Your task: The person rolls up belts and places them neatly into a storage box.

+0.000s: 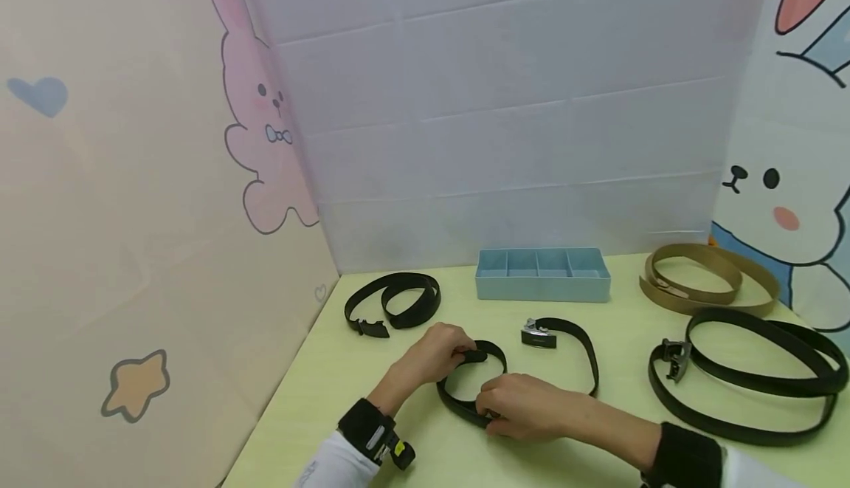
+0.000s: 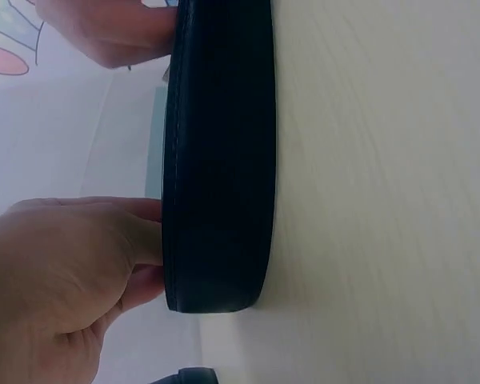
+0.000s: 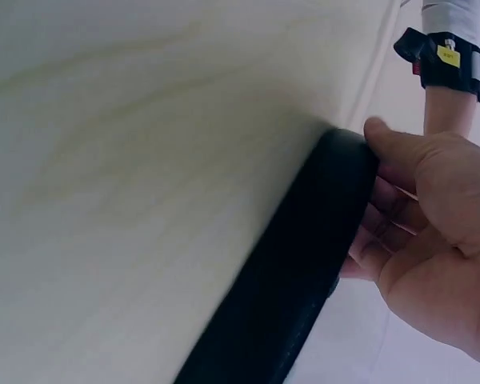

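The left hand (image 1: 434,355) is pinching a black belt (image 2: 220,160) on a pale table (image 1: 312,392); the right hand (image 1: 524,407) is gripping its near side. The loop is looking partly wound, the buckle end (image 1: 538,336) apparently lying unrolled. 3 other belts (image 1: 764,385) and a tray (image 1: 543,289) are resting around; side walls (image 1: 146,252) are showing rabbits (image 1: 797,200).

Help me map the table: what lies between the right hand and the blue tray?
In the head view, a silver-and-black buckle on a black strap, lying on the table.
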The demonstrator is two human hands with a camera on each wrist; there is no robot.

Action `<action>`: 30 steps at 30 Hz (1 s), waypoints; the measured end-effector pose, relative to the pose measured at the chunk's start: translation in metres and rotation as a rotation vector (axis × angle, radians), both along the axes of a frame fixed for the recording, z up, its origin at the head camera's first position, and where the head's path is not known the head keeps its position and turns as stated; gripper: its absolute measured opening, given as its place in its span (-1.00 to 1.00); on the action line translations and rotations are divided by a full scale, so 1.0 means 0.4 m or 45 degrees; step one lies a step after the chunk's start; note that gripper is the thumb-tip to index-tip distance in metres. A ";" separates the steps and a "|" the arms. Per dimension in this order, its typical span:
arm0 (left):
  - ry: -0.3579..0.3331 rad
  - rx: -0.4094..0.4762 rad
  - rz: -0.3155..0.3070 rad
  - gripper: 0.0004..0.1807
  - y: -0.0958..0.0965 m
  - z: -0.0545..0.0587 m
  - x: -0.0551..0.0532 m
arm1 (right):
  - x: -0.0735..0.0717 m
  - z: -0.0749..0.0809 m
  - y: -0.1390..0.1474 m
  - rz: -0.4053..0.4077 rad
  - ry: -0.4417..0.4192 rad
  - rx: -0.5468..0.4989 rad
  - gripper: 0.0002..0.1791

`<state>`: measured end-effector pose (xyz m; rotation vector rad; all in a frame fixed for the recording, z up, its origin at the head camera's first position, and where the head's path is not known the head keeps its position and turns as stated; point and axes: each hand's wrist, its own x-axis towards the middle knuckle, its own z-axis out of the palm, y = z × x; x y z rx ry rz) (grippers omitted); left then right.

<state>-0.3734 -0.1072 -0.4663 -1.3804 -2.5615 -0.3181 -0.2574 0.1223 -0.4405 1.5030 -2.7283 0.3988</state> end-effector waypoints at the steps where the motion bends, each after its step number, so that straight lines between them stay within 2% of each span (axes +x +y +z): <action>1: 0.016 -0.017 0.007 -0.69 0.006 0.000 -0.001 | 0.001 -0.004 -0.004 0.000 0.007 -0.010 -0.87; 7: 0.052 -0.068 0.044 -0.73 0.028 -0.005 -0.002 | 0.005 -0.016 0.042 -0.030 0.016 -0.054 -0.79; 13: 0.032 -0.057 0.047 -0.73 0.032 -0.002 0.000 | 0.010 -0.026 0.145 -0.016 0.122 -0.120 -0.69; 18: 0.013 -0.017 0.041 -0.74 0.023 -0.005 -0.006 | 0.016 -0.037 0.256 -0.010 0.150 -0.141 -0.66; 20: 0.013 0.007 0.037 -0.75 0.018 -0.008 -0.007 | 0.017 -0.037 0.301 -0.037 0.164 -0.127 -0.65; 24: -0.004 0.062 0.030 -0.75 0.008 -0.015 -0.009 | 0.018 -0.032 0.370 -0.155 0.173 -0.083 -0.62; 27: -0.004 0.089 0.021 -0.76 0.004 -0.021 -0.009 | 0.018 -0.029 0.396 -0.217 0.148 -0.060 -0.63; 30: 0.009 0.098 0.030 -0.78 0.002 -0.026 -0.008 | 0.017 -0.030 0.406 -0.220 0.137 -0.055 -0.64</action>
